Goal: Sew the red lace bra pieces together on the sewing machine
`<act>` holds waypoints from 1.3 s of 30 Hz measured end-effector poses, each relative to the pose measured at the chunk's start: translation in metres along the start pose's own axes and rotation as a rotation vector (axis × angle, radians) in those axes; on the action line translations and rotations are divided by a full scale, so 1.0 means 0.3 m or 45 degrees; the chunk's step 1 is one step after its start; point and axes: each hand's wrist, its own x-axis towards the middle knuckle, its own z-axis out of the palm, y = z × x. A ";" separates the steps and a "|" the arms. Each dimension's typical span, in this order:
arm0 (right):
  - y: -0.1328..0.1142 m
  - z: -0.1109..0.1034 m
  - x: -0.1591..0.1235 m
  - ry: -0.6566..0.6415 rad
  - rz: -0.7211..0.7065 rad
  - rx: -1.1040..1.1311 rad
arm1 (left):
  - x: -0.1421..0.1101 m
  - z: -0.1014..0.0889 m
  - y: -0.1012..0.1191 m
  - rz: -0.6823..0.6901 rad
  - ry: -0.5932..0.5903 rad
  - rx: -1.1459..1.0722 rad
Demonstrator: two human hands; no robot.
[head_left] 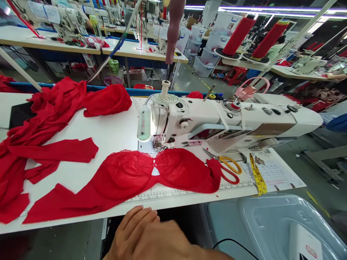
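My left hand (127,228) is at the bottom centre, just below the table's front edge, its fingers stretched out side by side. Across it lies my right hand (162,238), blurred, with its fingers hidden. Neither hand touches the fabric, and no object shows in them. Just beyond them a red lace bra (116,177) lies flat along the table edge, one side band spread to the left. Behind the bra stands a white sewing machine (200,115), its presser foot (157,145) close to the bra's middle.
Orange-and-red-handled scissors (230,164), small thread snips (192,143) and a yellow tape measure (258,177) lie to the right. Red fabric pieces (54,119) heap at the left. A clear plastic bin (225,213) stands at the lower right. Red thread cones (240,35) stand above.
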 end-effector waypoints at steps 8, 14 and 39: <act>0.165 -0.104 -0.037 0.228 0.196 -0.322 | 0.083 0.010 -0.024 -0.170 0.145 0.175; 0.237 -0.120 0.005 0.204 0.121 -0.399 | 0.138 0.030 -0.030 -0.242 0.134 0.261; 0.355 -0.056 0.134 0.062 0.013 -0.455 | 0.139 0.052 -0.079 -0.297 -0.026 0.293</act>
